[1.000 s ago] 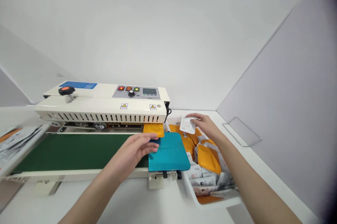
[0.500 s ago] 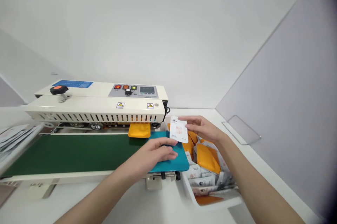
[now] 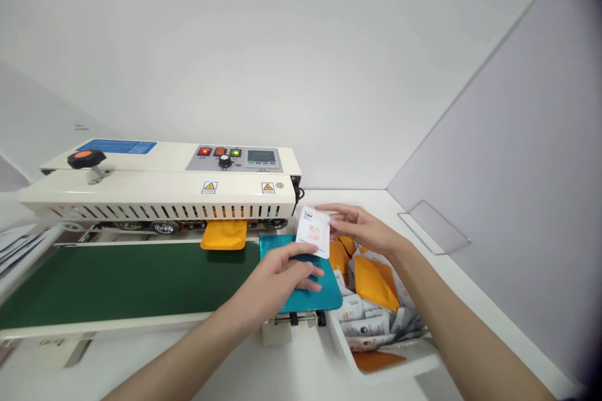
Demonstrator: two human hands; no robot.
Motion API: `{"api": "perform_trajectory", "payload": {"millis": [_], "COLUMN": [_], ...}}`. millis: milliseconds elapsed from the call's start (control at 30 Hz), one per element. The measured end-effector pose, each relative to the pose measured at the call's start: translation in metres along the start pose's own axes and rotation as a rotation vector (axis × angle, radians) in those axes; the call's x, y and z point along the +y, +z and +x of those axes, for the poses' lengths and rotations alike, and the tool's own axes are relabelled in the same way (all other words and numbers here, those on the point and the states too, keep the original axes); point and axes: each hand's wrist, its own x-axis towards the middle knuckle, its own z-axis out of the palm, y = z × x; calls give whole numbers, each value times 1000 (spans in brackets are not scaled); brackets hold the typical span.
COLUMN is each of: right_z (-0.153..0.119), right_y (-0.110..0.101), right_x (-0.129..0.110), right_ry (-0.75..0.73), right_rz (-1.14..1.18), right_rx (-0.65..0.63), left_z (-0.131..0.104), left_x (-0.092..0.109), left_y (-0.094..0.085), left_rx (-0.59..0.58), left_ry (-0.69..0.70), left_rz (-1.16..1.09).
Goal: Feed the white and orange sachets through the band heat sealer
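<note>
A small white sachet [image 3: 313, 233] with black and red print is tilted above the right end of the sealing machine's belt. My right hand [image 3: 360, 226] grips its right edge, the fingers partly hidden by it. My left hand [image 3: 286, 272] is over the blue-green plate [image 3: 329, 300], one finger touching the sachet's lower edge and the others apart below. An orange sachet [image 3: 224, 235] hangs out from under the cream band sealer [image 3: 160, 184], above its dark green conveyor belt [image 3: 141, 282].
A white bin [image 3: 348, 354] at the right holds several white and orange sachets [image 3: 376, 282]. Red and green lamps glow on the sealer's control panel [image 3: 235, 159]. Papers or flat packets [image 3: 16, 247] lie at the far left. A wire stand [image 3: 435, 231] is beside the right wall.
The orange sachet has moved left along the sealer. The white sachet has shifted slightly left and tilted more, still in my right hand. My left hand has moved slightly right.
</note>
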Motion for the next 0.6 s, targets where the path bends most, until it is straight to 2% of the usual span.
{"api": "perform_trajectory", "payload": {"millis": [100, 167, 267, 333, 433, 600], "right_z": [2, -1, -8, -14, -21, -27], "right_y": [-10, -19, -32, -37, -38, -34], "right_x": [8, 15, 22, 21, 17, -3], "right_ry": [-4, 106, 398, 503, 533, 533], "right_rz": [-321, -638, -867, -903, -922, -901], "right_rx": [228, 357, 275, 225, 222, 95], "left_z": [1, 1, 1, 2, 3, 5], "left_x": [0, 1, 3, 3, 2, -4], "left_y": [1, 1, 1, 1, 1, -1], "left_rx": [13, 12, 24, 32, 25, 6], "left_ry": [-13, -19, -34, -44, -40, 13], "left_rz": [-36, -49, -61, -75, -80, -102]}}
